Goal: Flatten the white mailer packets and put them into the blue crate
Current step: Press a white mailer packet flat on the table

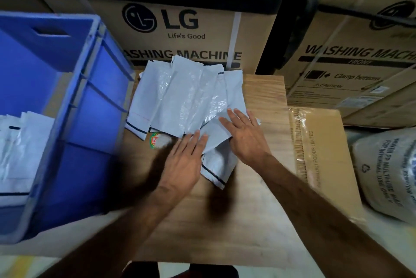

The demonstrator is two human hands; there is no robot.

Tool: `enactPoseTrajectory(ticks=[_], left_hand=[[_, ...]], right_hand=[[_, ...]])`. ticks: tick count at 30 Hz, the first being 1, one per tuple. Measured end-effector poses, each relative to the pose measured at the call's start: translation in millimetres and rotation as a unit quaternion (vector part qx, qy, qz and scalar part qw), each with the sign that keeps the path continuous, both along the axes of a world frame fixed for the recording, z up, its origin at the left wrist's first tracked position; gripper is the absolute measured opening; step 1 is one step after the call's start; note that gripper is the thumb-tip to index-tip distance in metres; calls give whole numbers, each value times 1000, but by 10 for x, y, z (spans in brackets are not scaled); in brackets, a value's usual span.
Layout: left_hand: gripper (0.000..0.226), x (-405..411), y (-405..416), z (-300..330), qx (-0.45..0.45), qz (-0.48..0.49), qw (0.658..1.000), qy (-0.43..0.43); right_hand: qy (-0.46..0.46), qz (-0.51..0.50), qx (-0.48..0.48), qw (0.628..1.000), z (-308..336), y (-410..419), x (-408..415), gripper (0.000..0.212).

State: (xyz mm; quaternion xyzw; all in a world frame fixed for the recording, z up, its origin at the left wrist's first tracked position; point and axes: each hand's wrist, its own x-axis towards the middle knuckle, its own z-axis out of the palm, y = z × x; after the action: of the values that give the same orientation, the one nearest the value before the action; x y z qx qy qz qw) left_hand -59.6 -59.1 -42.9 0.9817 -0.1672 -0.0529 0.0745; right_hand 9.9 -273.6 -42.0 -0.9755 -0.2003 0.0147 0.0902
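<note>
Two flat hands, left hand (183, 160) & right hand (244, 136), press mailer (216, 140); blue crate (90, 106) left.

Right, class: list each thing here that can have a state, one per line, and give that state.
left hand: open, fingers straight, pressing on the front packet
right hand: open, flat on the same packet
front packet: creased, lying on the cardboard under both hands
packet pile: loose, overlapping, outside the crate
blue crate: open-topped, several packets inside
cardboard sheet: lying flat
</note>
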Motion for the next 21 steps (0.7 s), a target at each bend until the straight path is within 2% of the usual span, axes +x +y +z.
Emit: enactPoseTrajectory(ticks=[5, 10, 15, 17, 21], left_hand=[[65, -616, 786, 139, 66, 10, 997, -40], [66, -1131, 1298, -105, 103, 16, 994, 13], [69, -1369, 1446, -428, 119, -5, 988, 100], [76, -1440, 1443, -467, 99, 9, 988, 116], [77, -1425, 1305, -372, -11, 16, 996, 85]], right_hand=[[2, 48, 96, 994, -11, 521, -874, 61], [114, 38, 91, 989, -362, 1099, -1830, 71], [172, 0, 54, 984, -645, 1303, -2232, 76], [167, -8, 75, 983, -610, 1334, -2306, 80], [135, -55, 121, 982, -480, 1462, -2281, 80]])
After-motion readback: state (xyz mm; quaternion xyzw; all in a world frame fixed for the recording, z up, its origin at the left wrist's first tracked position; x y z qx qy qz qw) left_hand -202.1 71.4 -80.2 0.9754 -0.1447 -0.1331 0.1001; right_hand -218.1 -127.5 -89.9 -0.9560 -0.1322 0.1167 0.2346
